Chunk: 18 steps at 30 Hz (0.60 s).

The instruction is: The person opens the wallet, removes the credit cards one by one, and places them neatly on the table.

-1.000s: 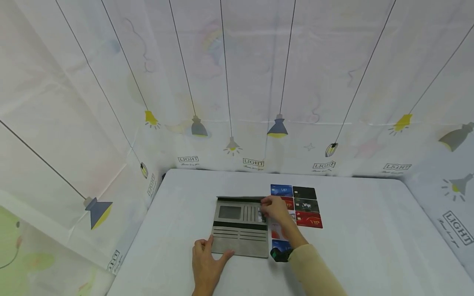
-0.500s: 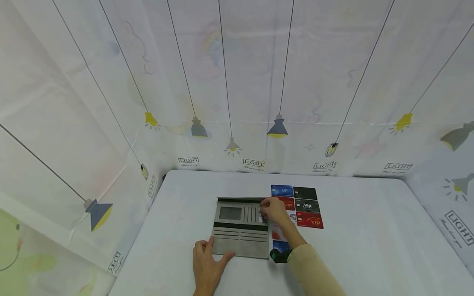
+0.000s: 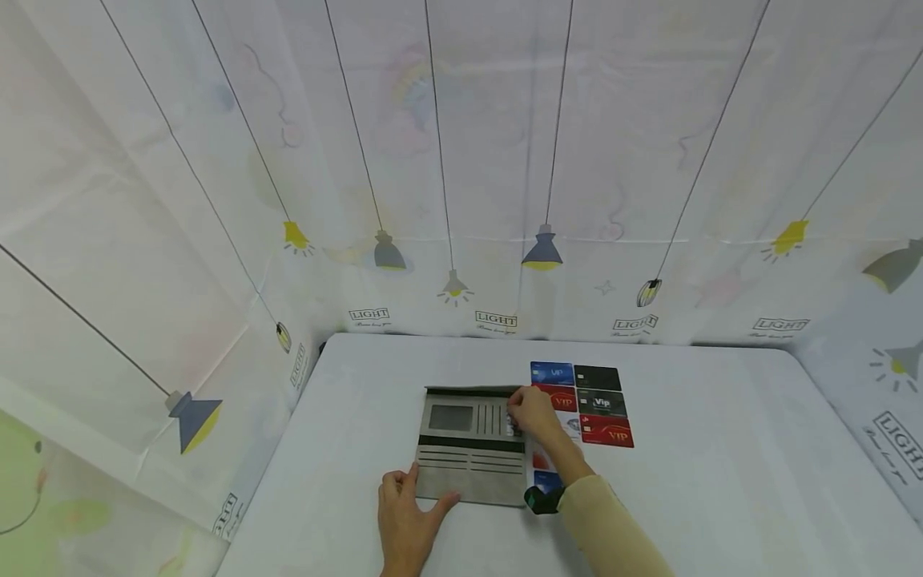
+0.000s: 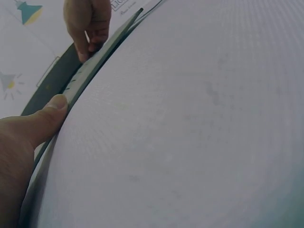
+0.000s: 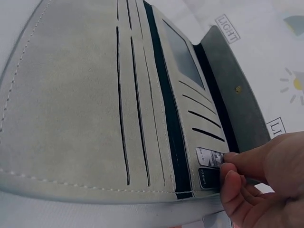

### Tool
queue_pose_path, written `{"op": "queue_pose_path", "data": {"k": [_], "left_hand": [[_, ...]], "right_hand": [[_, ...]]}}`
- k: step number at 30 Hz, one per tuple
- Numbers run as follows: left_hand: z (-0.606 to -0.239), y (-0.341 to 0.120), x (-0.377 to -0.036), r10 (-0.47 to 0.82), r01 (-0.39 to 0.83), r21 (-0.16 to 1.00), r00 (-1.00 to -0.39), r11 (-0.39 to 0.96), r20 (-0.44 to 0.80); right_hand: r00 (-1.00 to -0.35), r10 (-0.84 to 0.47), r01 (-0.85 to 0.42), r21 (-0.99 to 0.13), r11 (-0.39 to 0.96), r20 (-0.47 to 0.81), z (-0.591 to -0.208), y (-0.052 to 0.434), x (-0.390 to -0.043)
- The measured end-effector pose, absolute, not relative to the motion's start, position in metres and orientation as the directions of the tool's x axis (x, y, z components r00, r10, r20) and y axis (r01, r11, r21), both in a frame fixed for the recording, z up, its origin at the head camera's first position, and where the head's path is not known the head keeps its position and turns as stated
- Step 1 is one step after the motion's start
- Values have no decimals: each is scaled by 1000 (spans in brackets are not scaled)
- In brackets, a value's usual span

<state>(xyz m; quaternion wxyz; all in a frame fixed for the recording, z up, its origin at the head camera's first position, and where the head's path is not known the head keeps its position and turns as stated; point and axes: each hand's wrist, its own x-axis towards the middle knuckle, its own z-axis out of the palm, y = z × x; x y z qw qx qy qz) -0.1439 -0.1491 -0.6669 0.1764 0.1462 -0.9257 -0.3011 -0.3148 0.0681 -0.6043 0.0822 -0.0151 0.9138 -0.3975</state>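
An open grey long wallet (image 3: 470, 486) lies on the table with its flap folded back at the far side. It has several card slots and a clear window. At its near left corner my left hand (image 3: 405, 513) holds the wallet, thumb (image 4: 58, 102) on the near edge and fingers along the left edge. My right hand (image 3: 535, 410) is at the wallet's upper right. Its thumb and fingers pinch a card with a black-and-white picture (image 5: 211, 156), by the slots. A dark card strip (image 5: 209, 177) shows beside it. The fingers hide part of the card.
Right of the wallet lie bank-style cards in two columns: a blue card (image 3: 552, 373), a black card (image 3: 598, 377), a dark grey card (image 3: 602, 402), a red card (image 3: 607, 430) and others partly under the right arm. Behind the white table (image 3: 721, 449) hangs a lamp-printed sheet (image 3: 476, 160).
Less of the picture card shows beside my right fingers than a second ago. My left hand stays at the wallet's corner. The head view shifts slightly.
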Motion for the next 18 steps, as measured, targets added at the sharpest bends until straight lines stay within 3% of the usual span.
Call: {"op": "queue_pose_path", "data": {"k": [18], "left_hand": [[-667, -148, -143, -356, -111, 584, -877, 804, 323]], "right_hand": [[-992, -86, -3, -649, 761, -96, -601, 68, -311]]}}
